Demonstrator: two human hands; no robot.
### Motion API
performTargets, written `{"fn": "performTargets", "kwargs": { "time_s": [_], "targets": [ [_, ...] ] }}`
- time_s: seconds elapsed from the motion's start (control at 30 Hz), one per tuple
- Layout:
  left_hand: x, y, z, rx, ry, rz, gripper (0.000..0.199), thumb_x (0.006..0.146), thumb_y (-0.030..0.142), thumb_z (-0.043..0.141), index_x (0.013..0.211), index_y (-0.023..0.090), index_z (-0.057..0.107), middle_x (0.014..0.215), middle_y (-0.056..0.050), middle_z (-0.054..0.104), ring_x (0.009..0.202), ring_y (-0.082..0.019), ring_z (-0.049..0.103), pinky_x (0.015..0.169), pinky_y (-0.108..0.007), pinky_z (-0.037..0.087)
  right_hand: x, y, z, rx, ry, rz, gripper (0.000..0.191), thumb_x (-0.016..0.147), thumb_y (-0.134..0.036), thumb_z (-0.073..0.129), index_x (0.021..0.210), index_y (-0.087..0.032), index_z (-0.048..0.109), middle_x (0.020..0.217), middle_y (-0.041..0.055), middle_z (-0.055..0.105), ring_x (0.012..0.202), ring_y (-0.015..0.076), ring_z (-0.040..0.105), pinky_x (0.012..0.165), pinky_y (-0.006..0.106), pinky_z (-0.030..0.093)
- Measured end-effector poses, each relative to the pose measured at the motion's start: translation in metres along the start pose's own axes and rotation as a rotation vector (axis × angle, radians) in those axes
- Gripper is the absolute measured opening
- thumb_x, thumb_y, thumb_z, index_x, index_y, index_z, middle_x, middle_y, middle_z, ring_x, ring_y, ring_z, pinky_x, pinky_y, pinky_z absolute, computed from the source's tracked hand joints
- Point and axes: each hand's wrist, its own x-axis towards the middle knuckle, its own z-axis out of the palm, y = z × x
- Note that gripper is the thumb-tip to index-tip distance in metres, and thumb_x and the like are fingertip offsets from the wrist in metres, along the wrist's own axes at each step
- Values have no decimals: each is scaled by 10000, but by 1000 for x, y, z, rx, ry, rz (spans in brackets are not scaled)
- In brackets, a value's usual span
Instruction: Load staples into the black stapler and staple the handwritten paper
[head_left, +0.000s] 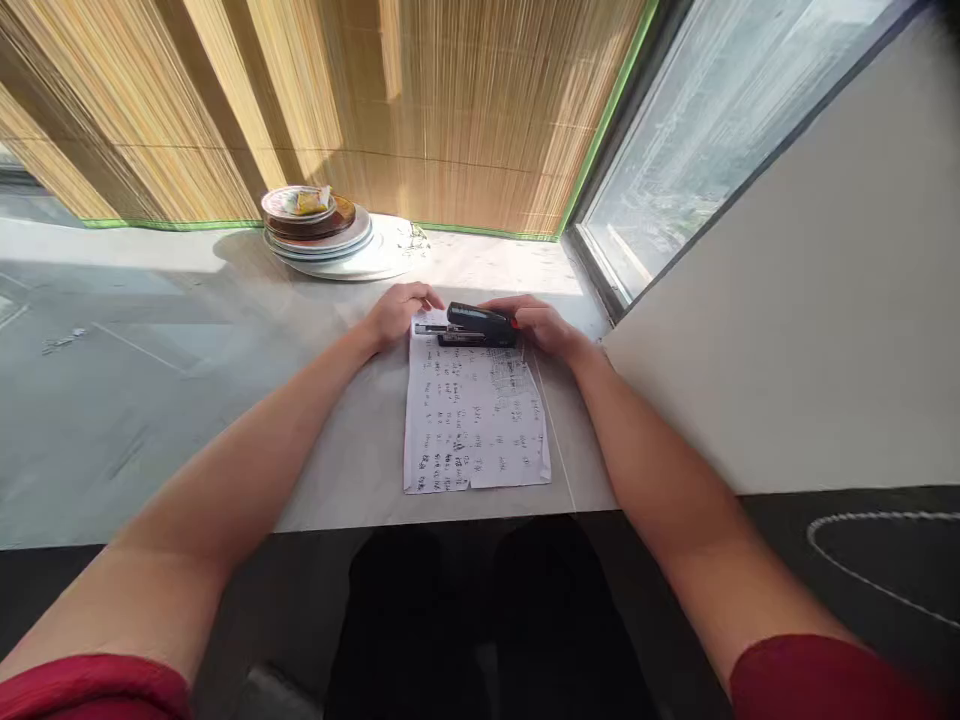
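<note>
Mostly black, glossy stapler [486, 322]

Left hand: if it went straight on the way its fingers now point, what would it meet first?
Probably the black stapler, just to the right of the left hand's fingertips; the exact depth between them is unclear.

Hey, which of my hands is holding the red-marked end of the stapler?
Your right hand, around the black stapler's red-marked end; your left hand is by the opposite end, at the written sheet's upper left corner.
</note>
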Motion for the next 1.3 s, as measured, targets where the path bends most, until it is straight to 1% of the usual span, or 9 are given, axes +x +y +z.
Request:
{"fn": "performTargets", "kwargs": {
  "time_s": [0.13, 0.3, 0.37, 0.47, 0.53, 0.6, 0.77, 1.03, 1.3],
  "targets": [
    [0, -4, 0, 16, -9, 12, 322, 734, 161, 461, 851, 169, 760, 959, -72, 747, 883, -203, 649, 866, -356, 534, 1, -3, 5, -81, 60, -70, 497, 871, -579, 650, 1254, -276, 746, 1310, 44, 716, 1237, 289, 631, 1021, 417, 522],
    [-1, 0, 0, 58, 34, 62, 298, 782, 152, 472, 860, 173, 759, 972, -76, 741, 932, -214, 652, 939, -385, 524, 1, 0, 14, -204, 20, -128, 474, 786, -459, 821, 1193, -224, 756, 1066, 38, 759, 955, 225, 691, 835, 348, 553],
    [-3, 4, 0, 11, 98, 98, 282, 830, 167, 485, 922, 170, 751, 1013, -83, 742, 988, -218, 658, 967, -392, 524, 2, 1, 16, -198, 151, -165, 409, 813, -434, 807, 1163, -226, 762, 1035, 25, 753, 934, 213, 690, 822, 346, 556],
    [-5, 11, 0, -175, 200, 136, 262, 896, 197, 510, 1055, 173, 717, 1077, -93, 741, 1031, -213, 682, 944, -386, 555, 3, 0, 19, -234, 450, -247, 411, 867, -411, 763, 1244, -254, 725, 1115, 19, 737, 1016, 223, 684, 884, 385, 568],
    [-8, 16, -1, -320, 202, 104, 263, 920, 216, 539, 1132, 179, 690, 1129, -105, 738, 1024, -217, 708, 895, -380, 590, 4, 0, 21, -315, 595, -287, 399, 900, -385, 728, 1282, -272, 706, 1146, 20, 733, 1051, 232, 681, 930, 422, 572],
    [-10, 20, -1, -447, 138, 11, 288, 940, 242, 568, 1201, 173, 667, 1187, -128, 734, 1038, -239, 727, 861, -388, 620, 6, 0, 24, -418, 648, -329, 364, 922, -337, 700, 1284, -292, 709, 1188, 20, 732, 1104, 246, 676, 995, 458, 559],
    [-12, 22, -3, -628, -49, -191, 260, 965, 249, 627, 1175, 122, 711, 1202, -163, 745, 1144, -291, 724, 997, -437, 619, 10, 4, 29, -675, 532, -461, 414, 972, -205, 595, 1332, -388, 685, 1328, -15, 703, 1314, 273, 603, 1126, 529, 484],
    [-11, 18, -5, -750, -82, -306, 214, 958, 118, 604, 1092, 95, 769, 1186, -169, 760, 1283, -306, 659, 1135, -454, 552, 14, 9, 25, -929, 409, -462, 421, 1017, -243, 561, 1343, -495, 644, 1271, -71, 727, 1316, 267, 595, 1150, 533, 420],
    [-11, 17, -3, -786, -65, -362, 228, 945, 74, 591, 1092, 85, 764, 1217, -170, 748, 1329, -301, 622, 1185, -439, 502, 15, 9, 28, -953, 441, -474, 372, 1016, -226, 554, 1271, -462, 687, 1229, -72, 729, 1285, 254, 598, 1145, 511, 421]
  ]
}}
